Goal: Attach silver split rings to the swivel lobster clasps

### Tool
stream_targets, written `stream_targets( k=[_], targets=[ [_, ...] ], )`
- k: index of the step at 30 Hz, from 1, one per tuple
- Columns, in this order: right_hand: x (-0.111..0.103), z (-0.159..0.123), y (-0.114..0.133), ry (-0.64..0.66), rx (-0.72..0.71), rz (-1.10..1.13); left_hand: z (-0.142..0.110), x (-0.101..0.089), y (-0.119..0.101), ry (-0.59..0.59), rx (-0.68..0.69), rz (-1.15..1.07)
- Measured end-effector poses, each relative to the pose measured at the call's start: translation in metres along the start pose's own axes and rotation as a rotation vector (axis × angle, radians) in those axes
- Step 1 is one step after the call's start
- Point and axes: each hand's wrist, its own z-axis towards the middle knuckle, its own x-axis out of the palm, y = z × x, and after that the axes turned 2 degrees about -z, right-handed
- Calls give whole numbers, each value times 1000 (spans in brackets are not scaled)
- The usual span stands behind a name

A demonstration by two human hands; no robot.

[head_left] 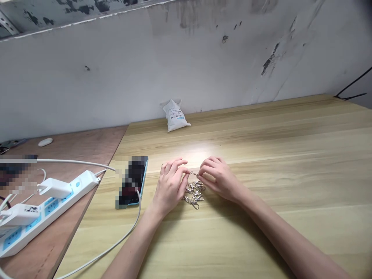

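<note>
Between my two hands, just above the table, a small silver metal clasp (193, 173) is pinched at both ends. My left hand (172, 182) grips its left end with thumb and forefinger. At the other end my right hand (218, 178) holds it in its fingertips, which partly hide it. Right below lies a small pile of silver lobster-clasp hooks (195, 192) on the wood-grain table (276, 162). Part of that pile is covered by my left hand.
A phone (133, 180), partly pixelated, lies left of my left hand with a white cable (116, 243) running from it. A white power strip (49, 213) with plugged-in chargers sits on a reddish board at left. Against the wall stands a white plastic packet (175, 116).
</note>
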Motion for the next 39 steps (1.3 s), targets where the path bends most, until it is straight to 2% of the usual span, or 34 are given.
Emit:
stream_targets(
  k=[3,6,10,13,17,23,29,34,39],
  targets=[
    [-2,1,4,-151,-1,-37,0,1,-1,32,-28,-4],
    [3,0,13,-190,-40,-29,-1,2,-2,86,-18,-14],
    [12,-1,24,-113,-137,-43,-2,1,0,104,-34,-11],
    [15,-1,25,-100,-140,-54,-1,-1,3,83,-52,12],
    [12,0,25,-81,-181,-63,-1,-1,2,111,-20,26],
    [18,0,32,27,-271,-101,-1,1,5,116,7,39],
    [12,-1,22,46,-174,-87,0,-4,11,75,-33,43],
    [7,-3,4,46,-83,-79,1,-8,14,94,19,53],
    [4,-1,3,142,-65,-1,0,-6,18,118,48,53]
  ],
)
